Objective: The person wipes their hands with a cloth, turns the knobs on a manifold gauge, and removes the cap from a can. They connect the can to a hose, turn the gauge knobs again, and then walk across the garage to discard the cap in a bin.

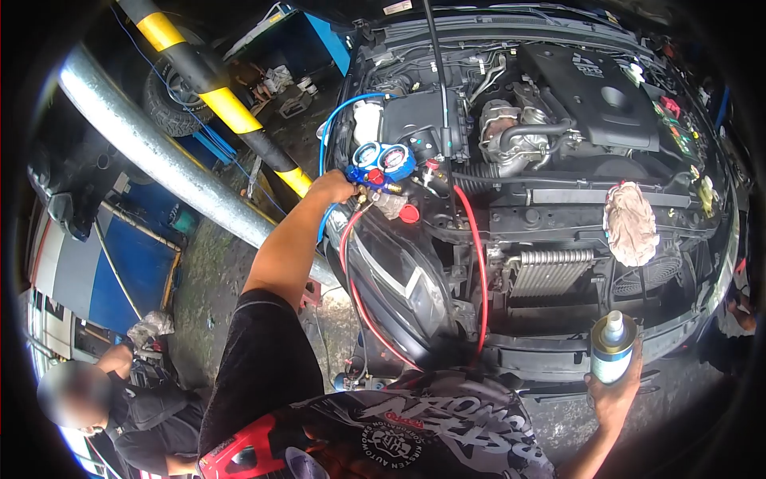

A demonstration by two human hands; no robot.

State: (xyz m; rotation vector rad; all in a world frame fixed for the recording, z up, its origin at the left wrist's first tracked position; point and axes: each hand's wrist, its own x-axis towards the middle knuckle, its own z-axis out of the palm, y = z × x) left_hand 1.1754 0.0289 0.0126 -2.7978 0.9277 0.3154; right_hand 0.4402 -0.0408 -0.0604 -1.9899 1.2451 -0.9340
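My left hand [333,189] reaches out to the gauge manifold [383,164], its fingers closed around the knob and fitting at the manifold's left side. The manifold has two round dials and rests over the front corner of the engine bay. A blue hose [325,144] and red hoses [481,271] run from it. My right hand [618,391], low at the right, is wrapped round a metal can [613,355] with a pale top, held upright in front of the bumper. Part of the left fingers is hidden behind the manifold.
The open engine bay holds a black engine cover [598,100]. A crumpled cloth [630,223] lies on the front crossmember. A striped pole [231,108] and a thick metal pipe [167,168] cross the left side. A person [144,407] is at the lower left.
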